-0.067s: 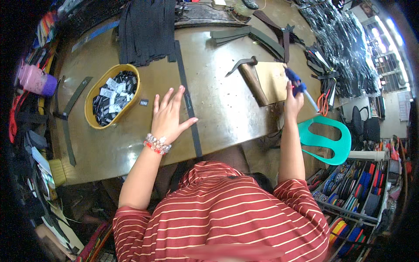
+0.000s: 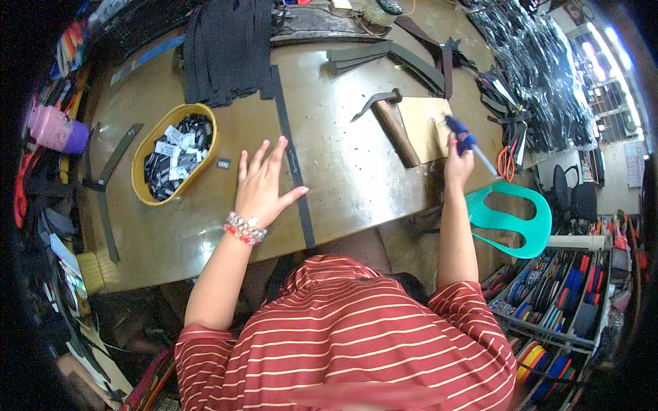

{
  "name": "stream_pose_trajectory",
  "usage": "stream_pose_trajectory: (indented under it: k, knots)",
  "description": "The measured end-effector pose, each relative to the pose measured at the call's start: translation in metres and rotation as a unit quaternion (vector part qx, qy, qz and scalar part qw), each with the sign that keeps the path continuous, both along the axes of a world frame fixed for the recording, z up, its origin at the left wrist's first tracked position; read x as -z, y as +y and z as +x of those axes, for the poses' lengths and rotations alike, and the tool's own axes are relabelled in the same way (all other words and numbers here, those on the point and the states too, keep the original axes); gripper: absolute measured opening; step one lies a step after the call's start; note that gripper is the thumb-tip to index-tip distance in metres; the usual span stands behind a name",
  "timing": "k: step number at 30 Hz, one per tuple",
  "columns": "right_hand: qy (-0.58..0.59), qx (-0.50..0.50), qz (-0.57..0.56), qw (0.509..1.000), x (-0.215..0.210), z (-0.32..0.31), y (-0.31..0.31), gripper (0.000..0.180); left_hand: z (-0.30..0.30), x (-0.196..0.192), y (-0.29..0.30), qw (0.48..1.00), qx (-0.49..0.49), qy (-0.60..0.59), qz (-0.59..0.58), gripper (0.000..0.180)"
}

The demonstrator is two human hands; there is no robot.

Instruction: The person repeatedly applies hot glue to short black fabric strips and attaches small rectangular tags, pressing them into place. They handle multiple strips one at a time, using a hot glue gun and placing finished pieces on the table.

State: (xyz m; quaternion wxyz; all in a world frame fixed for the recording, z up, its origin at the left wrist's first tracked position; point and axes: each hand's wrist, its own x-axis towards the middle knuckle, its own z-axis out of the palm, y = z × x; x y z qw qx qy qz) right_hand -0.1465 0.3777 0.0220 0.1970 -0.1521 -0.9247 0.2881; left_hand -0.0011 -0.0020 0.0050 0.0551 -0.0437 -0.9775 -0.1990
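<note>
At left on the worktop (image 2: 349,171), a yellow tub (image 2: 138,168) holds a heap of small black and white labels (image 2: 181,147) — plenty left to draw from, it seems. Just to its right, one loose label (image 2: 223,163) lies flat and apart from everything, not attached to anything. Behind, a thick bundle of black strips (image 2: 226,51) hangs together at the far side, while a single dark strip (image 2: 306,219) has been laid out alone, running toward the near edge. That suggests an early stage: strip placed, label out, the two not joined; whether any glue is on the strip I cannot tell.

The left hand (image 2: 264,181) has its fingers spread, the index fingertip close to the strip's left edge and the thumb reaching across it; contact is unclear. Further right, a wooden-handled hammer (image 2: 397,133) lies beside a tan board (image 2: 432,127). The right hand (image 2: 458,164) has its fingers wrapped around a blue glue gun (image 2: 462,135) — well apart from the strip, its nozzle above the board's right side.
</note>
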Motion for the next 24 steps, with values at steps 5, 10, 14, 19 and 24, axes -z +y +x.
stream_pose_trajectory:
  k: [5,10,14,19,24]
  knots:
    - [0.112,0.072,0.087,0.987,0.027,0.055,0.005,0.064,0.000,0.002,-0.004,0.996,-0.003,0.039,0.079,0.094]
    - [0.203,-0.275,0.044,0.939,-0.008,0.006,-0.061,0.015,-0.004,0.002,-0.007,0.968,-0.041,0.096,0.227,0.087]
    - [0.182,-0.283,0.077,0.938,-0.021,-0.146,-0.105,0.011,-0.006,0.000,-0.007,0.969,-0.054,0.106,0.217,0.083]
    - [-0.009,-0.198,0.281,0.939,0.006,-0.235,-0.110,0.036,-0.004,0.002,-0.008,0.966,-0.090,0.130,0.205,0.080]
    - [0.077,-0.158,0.314,0.933,-0.030,-0.206,-0.129,0.019,-0.004,0.002,-0.009,0.967,-0.076,0.135,0.204,0.075]
